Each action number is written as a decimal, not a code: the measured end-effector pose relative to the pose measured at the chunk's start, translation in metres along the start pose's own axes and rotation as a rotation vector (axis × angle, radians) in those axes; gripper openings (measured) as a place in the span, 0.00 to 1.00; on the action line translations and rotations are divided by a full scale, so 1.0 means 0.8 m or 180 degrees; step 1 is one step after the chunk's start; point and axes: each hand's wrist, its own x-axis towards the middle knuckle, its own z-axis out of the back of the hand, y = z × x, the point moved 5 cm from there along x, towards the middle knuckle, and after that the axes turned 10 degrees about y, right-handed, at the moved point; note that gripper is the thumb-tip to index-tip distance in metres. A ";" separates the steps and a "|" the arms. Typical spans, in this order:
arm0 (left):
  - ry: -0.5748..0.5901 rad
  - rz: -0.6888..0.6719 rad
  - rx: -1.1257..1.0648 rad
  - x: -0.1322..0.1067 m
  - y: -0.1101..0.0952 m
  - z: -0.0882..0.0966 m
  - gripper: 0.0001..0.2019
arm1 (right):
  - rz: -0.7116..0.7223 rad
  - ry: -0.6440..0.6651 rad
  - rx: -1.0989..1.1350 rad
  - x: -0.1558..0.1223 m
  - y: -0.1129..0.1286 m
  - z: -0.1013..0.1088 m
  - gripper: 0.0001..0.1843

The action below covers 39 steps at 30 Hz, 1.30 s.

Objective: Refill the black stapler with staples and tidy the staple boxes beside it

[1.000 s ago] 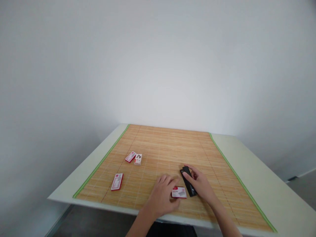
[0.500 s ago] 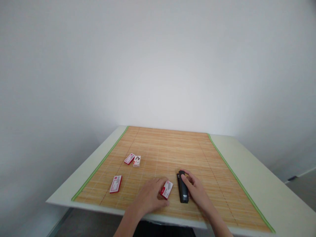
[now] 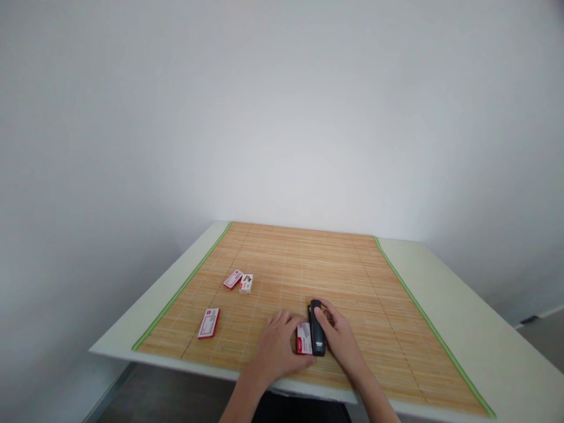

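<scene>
The left hand [image 3: 277, 346] holds a red-and-white staple box [image 3: 304, 339] between thumb and forefinger. These two make a wide C, the forefinger at the box's far end and the thumb at its near end; the remaining fingers lie close together, bent down toward the bamboo mat [image 3: 304, 258] on the side away from the box.

The right hand [image 3: 341, 341] holds a black stapler [image 3: 318, 332], its fingers set more narrowly. The thumb presses on the top near the far end, the forefinger curls around that end, and the other fingers are tucked along the right side, mostly hidden.

The stapler lies just right of the left hand's fingertips. Its long axis runs almost straight away from the person, with a pale marking at the near end. The box lies flat, its long axis about parallel to the stapler, its red label nearest the left thumb. Box and stapler appear to touch side by side, though the view is too small to be certain.

Well to the left of the left hand's fingers lies another staple box [image 3: 208, 323]. Farther out beyond those fingers, a slanted red-edged box [image 3: 233, 279] lies beside a small white box [image 3: 246, 284].
</scene>
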 end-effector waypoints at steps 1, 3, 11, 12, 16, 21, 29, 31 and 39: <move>0.0027 0.0003 -0.0012 0.001 0.001 0.000 0.37 | -0.0026 0.0019 0.0018 0.000 -0.001 0.000 0.32; 0.0077 -0.0001 -0.0036 0.002 0.003 0.000 0.37 | -0.0046 0.0020 0.0024 -0.001 -0.002 0.000 0.32; 0.0126 0.0045 0.0013 0.005 0.003 -0.001 0.37 | -0.0015 -0.0065 -0.0088 -0.003 -0.003 0.000 0.31; 0.0142 0.0048 0.0020 0.005 0.004 -0.002 0.38 | -0.0014 -0.0083 -0.0092 -0.003 -0.002 0.000 0.31; 0.0200 0.0035 0.0054 0.006 0.007 -0.008 0.40 | -0.0101 -0.0045 0.0013 -0.004 -0.002 -0.001 0.32; 0.0134 0.0080 -0.0165 -0.006 0.013 0.000 0.58 | -0.0262 -0.0146 0.0203 -0.010 -0.004 0.000 0.36; -0.0830 0.0755 0.0748 -0.116 0.146 0.142 0.40 | -0.0349 -0.0235 0.0597 -0.014 -0.009 0.002 0.35; -0.0581 0.0798 0.0678 -0.141 0.183 0.165 0.39 | -0.0335 -0.0218 0.0596 -0.014 -0.009 0.003 0.33; -0.0216 0.0680 0.0099 -0.108 0.151 0.155 0.29 | -0.0318 -0.0146 0.0563 -0.014 -0.014 0.002 0.32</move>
